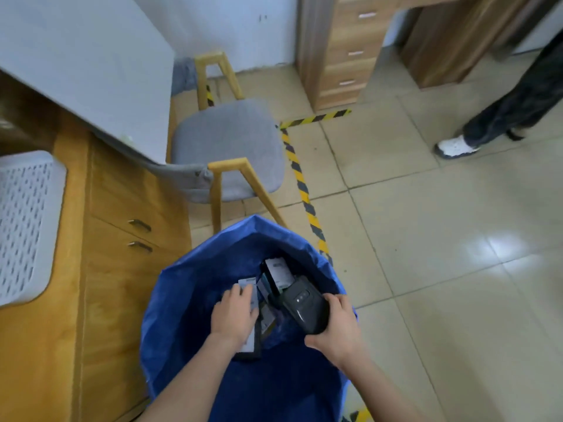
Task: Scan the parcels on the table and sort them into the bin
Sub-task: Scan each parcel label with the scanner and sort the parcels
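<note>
a round bin [182, 303] lined with crinkled, glossy blue plastic stands on the pale tiled floor [441, 239], beside a yellow wooden surface [36, 345]. inside lie several flat dark parcels [277, 271] with white printed labels, overlapping at angles. the left hand [234, 315] lies over a flat dark labelled parcel [252, 336] above the bin's mouth, fingers close together and nearly straight; whether the thumb pinches it from below i cannot tell. the right hand [336, 328] wraps round a chunky black scanner [304, 309]. a white perforated plastic basket [24, 226] sits on the surface. a grey padded chair [228, 141] stands behind.
</note>
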`<state>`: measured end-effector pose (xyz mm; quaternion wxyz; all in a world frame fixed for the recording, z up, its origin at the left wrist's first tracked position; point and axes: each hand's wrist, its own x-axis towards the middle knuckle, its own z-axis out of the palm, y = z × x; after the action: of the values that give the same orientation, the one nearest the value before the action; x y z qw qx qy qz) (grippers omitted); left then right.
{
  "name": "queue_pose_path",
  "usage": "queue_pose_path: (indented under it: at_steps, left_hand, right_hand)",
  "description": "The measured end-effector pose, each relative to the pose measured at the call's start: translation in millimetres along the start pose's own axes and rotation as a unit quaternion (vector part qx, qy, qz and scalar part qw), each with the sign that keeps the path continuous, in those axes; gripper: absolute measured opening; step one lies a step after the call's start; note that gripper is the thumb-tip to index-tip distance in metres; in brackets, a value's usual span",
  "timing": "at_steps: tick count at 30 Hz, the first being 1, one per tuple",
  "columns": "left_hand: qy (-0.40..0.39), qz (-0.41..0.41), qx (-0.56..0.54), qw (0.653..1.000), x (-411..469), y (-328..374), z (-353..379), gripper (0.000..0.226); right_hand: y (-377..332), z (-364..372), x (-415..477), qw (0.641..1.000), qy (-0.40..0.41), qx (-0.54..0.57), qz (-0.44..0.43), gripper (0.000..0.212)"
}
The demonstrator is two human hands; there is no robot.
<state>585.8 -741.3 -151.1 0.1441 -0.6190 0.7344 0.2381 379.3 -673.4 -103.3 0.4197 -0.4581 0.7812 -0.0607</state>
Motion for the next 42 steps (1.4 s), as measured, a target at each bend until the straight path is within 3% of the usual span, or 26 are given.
queue_pose_path:
  at_steps: [4,11,20,25,33,42]
  left_hand:
    - [0.043,0.064,-0.001,0.997,-13,49,-33,0.043]
    - [0.089,0.187,0.040,0.977,-24,158,-73,0.044]
    - [0.099,0.359,0.044,0.927,-79,356,-95,0.048]
    - [0.082,0.449,0.068,0.887,-127,469,-78,0.046]
    - [0.041,0.572,0.102,0.813,-204,644,-35,0.046]
    - [-0.016,0.659,0.132,0.740,-217,809,8,0.043]
  right_hand:
    - [20,-44,-30,0.999,0.041,0.031,0.014,0.094]
    - [78,-124,-85,0.982,0.154,0.102,0.045,0.084]
    - [197,-221,-188,0.935,0.295,0.158,0.115,0.082]
    - [277,-263,-261,0.893,0.370,0.190,0.170,0.075]
    - [395,-311,-359,0.821,0.461,0.229,0.247,0.084]
    - [492,-358,-381,0.730,0.514,0.283,0.352,0.084]
